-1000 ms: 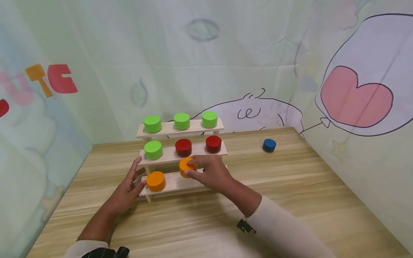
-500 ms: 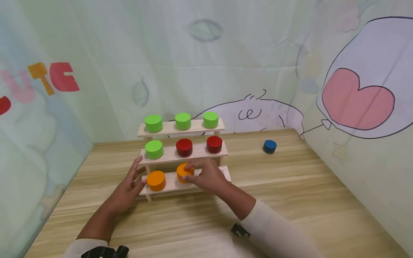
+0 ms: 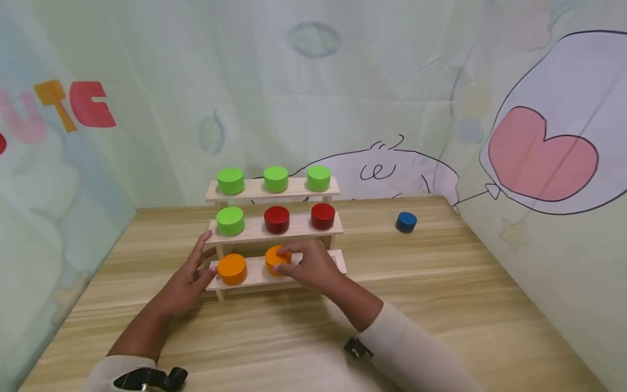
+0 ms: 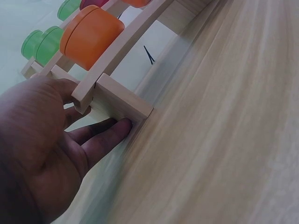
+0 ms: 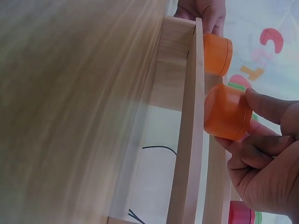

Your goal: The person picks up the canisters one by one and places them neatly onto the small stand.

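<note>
A three-tier wooden display rack (image 3: 259, 276) stands on the table. My right hand (image 3: 315, 268) pinches an orange cylinder (image 3: 275, 261) between thumb and fingers, at the middle of the bottom shelf; a seam runs round it near one end in the right wrist view. Another orange cylinder (image 3: 232, 269) sits at that shelf's left end. Beside it, my left hand (image 3: 188, 277) touches the rack's left end; straight fingers (image 4: 107, 140) rest against the side panel in the left wrist view. Two red cylinders (image 3: 276, 219) and a green cylinder (image 3: 230, 221) occupy the middle shelf.
Several green cylinders (image 3: 276, 179) line the top shelf. To the right, a blue cylinder (image 3: 406, 222) stands alone on the wood-grain table (image 3: 441, 294). A printed cloth backdrop (image 3: 313, 98) closes off the back and both sides.
My right hand has lowered the orange cylinder slightly leftward onto the bottom shelf and still grips it. The left hand keeps its place at the rack's end.
</note>
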`<state>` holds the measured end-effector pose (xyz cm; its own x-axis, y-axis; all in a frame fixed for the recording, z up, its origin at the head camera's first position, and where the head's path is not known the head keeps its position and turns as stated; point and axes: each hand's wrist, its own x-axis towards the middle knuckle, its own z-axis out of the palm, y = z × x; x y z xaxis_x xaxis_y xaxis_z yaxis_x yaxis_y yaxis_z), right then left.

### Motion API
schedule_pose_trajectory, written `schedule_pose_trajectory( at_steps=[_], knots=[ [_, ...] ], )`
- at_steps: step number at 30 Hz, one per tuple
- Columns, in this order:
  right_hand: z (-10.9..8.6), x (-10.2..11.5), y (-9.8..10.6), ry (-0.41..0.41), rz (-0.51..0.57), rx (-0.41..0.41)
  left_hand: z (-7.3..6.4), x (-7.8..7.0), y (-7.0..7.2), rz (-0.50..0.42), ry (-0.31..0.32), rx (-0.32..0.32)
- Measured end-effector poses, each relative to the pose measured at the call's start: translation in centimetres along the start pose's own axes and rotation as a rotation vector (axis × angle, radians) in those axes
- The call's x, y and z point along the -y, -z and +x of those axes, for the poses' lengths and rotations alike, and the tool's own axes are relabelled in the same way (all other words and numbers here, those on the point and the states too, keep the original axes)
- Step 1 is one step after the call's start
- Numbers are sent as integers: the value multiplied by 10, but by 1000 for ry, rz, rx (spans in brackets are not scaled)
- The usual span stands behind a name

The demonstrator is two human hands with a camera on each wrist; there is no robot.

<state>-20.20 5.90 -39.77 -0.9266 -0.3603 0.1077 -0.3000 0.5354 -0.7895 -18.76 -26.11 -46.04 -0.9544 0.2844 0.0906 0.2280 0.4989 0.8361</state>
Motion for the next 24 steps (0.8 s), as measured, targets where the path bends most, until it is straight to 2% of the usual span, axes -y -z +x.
schedule_pose_trajectory(
  at_steps=[19, 24],
  knots=[
    [2, -8, -1, -7, 9, 37, 1, 3, 1, -13, -21, 7],
    [2, -8, -1, -3, 10, 44, 1, 3, 0, -10, -49, -1]
  ],
)
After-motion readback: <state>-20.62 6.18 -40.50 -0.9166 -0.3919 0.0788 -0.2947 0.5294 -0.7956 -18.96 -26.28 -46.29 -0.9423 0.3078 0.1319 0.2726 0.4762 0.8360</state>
